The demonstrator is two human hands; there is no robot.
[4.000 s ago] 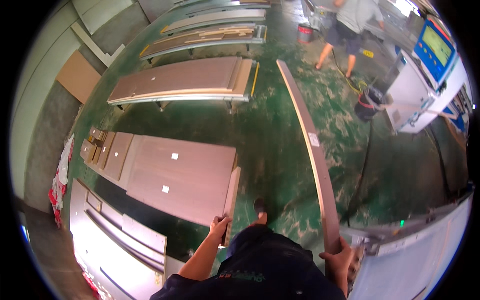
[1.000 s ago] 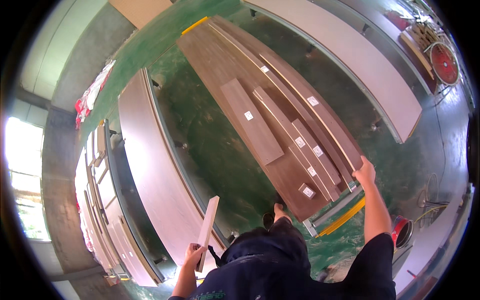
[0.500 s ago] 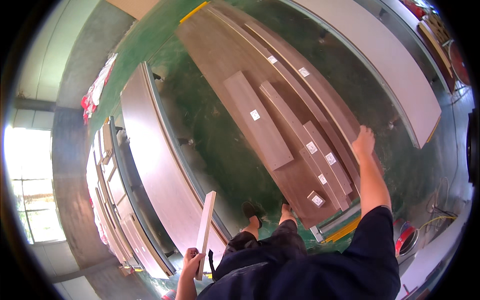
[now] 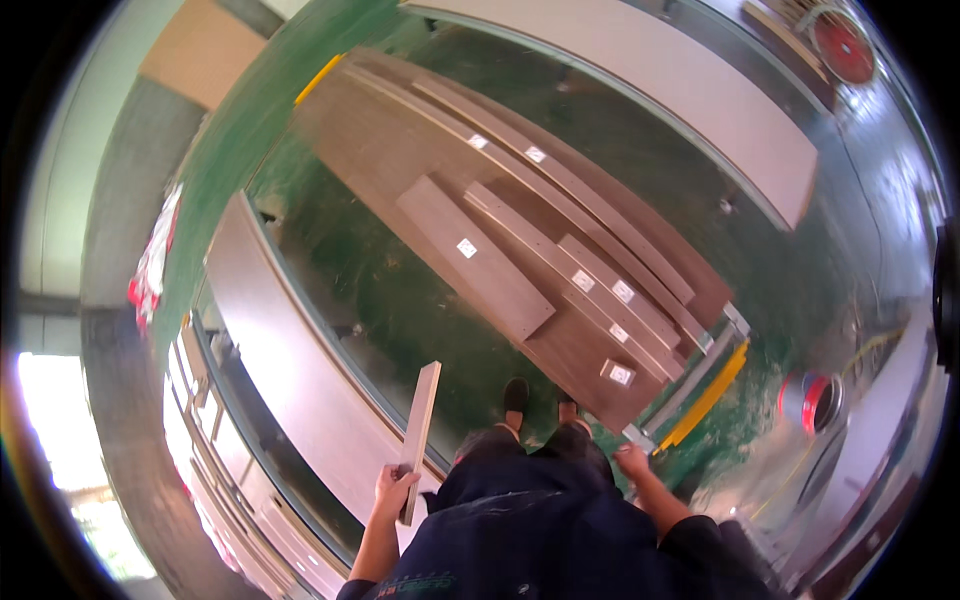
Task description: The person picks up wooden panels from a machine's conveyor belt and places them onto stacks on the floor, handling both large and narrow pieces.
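My left hand (image 4: 394, 492) is closed around the lower end of a narrow, pale-edged wooden board (image 4: 421, 415), which stands tilted upward beside my body. My right hand (image 4: 631, 461) is near the front corner of a cart, with its fingers curled and no object showing in it; whether it touches the corner I cannot tell. On the cart lies a large brown panel (image 4: 365, 135). Several brown boards rest on that panel: a wide board (image 4: 490, 270), a long strip (image 4: 560, 185) at the far side, and shorter strips (image 4: 620, 292) with white labels. A small labelled block (image 4: 617, 374) sits near the front end.
A second cart with a long pale panel (image 4: 290, 340) stands to my left, and a rack of frame pieces (image 4: 215, 425) lies beyond it. Another long panel (image 4: 690, 95) is at the far right. A red-and-grey bucket (image 4: 808, 402) and a round red fan (image 4: 842, 46) are on the right.
My right hand has left the long strip on the brown panel and come back toward my body, near the cart's corner. My left hand still holds the board. The view has turned.
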